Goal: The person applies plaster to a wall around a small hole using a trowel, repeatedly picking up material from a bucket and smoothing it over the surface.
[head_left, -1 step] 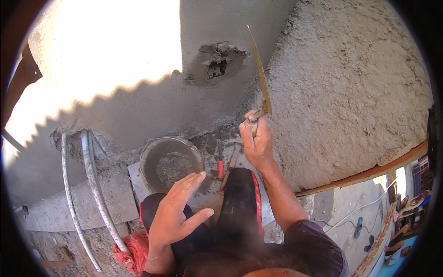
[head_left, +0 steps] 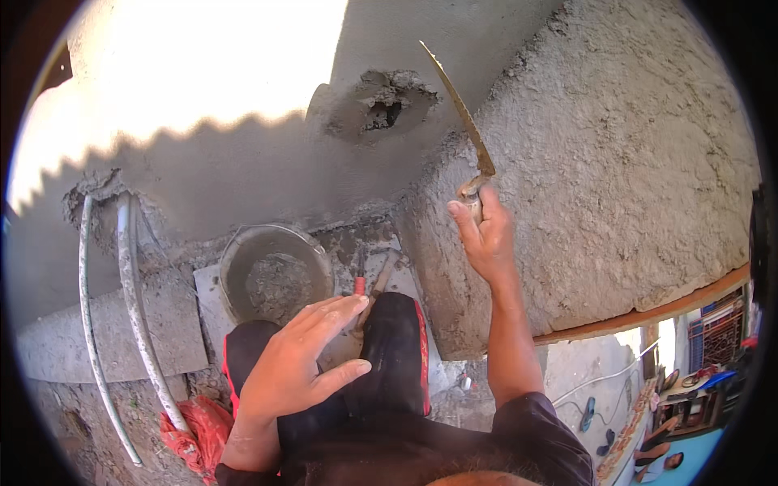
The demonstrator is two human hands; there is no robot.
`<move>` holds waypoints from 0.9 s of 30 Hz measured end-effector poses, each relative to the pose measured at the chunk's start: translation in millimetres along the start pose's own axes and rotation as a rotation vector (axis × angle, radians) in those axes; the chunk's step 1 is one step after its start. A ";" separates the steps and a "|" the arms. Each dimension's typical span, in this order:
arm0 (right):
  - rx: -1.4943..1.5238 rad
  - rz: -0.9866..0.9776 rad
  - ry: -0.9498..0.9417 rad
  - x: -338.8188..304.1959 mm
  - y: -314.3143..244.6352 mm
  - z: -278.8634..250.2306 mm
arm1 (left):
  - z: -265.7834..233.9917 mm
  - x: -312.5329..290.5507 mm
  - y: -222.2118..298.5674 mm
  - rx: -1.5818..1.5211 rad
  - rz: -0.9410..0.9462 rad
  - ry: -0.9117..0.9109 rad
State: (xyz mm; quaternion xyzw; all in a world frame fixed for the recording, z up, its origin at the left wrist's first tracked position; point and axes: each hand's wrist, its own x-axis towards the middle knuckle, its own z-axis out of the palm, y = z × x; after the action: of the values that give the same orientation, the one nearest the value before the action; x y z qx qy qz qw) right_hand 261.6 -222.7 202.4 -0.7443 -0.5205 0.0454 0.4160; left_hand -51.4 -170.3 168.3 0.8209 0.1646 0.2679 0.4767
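Note:
My right hand (head_left: 490, 235) is closed round the handle of a trowel (head_left: 462, 109), raised beside the rough plastered surface on the right. Its long mortar-smeared blade is seen nearly edge-on, with the tip pointing up and left. Over my lap, my left hand (head_left: 304, 360) holds nothing, its fingers stretched and thumb apart. Beyond it a bucket (head_left: 229, 283) holds grey mortar (head_left: 279, 283). Between bucket and knee lie a red-handled tool (head_left: 359, 285), its kind unclear, and a wooden-handled tool (head_left: 381, 283) whose head I cannot make out. A ragged hole (head_left: 385, 113) breaks the smooth grey wall (head_left: 243, 182).
Two pale pipes (head_left: 142, 316) come out of a second broken hole at left, by a crumpled red bag (head_left: 198, 429). The rough plastered surface (head_left: 616, 178) ends in a brown edge (head_left: 648, 308). Sandals (head_left: 587, 413), a hose (head_left: 604, 377) and another person (head_left: 660, 462) are at lower right.
My right hand has moved right with the trowel, whose blade now leans further left. My left hand remains open over my lap. The view has shifted slightly, so bucket and pipes appear further left.

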 end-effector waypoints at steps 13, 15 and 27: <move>-1.449 -0.312 -0.362 173.9 -104.6 -74.5 | 6.8 11.2 -27.0 -0.078 0.094 -0.084; -1.502 -0.368 -0.341 188.9 -123.1 -72.2 | 1.9 8.7 -26.1 -0.102 0.078 -0.076; -1.198 -0.287 -0.308 177.4 -149.3 -107.1 | 0.5 10.7 -32.6 -0.147 0.065 -0.083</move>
State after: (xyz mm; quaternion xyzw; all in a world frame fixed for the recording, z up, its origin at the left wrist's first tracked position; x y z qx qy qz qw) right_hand 285.7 -123.1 436.4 -0.7557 -0.6041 -0.2035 -0.1502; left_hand -43.0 -149.0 142.7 0.7991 0.0980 0.2601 0.5331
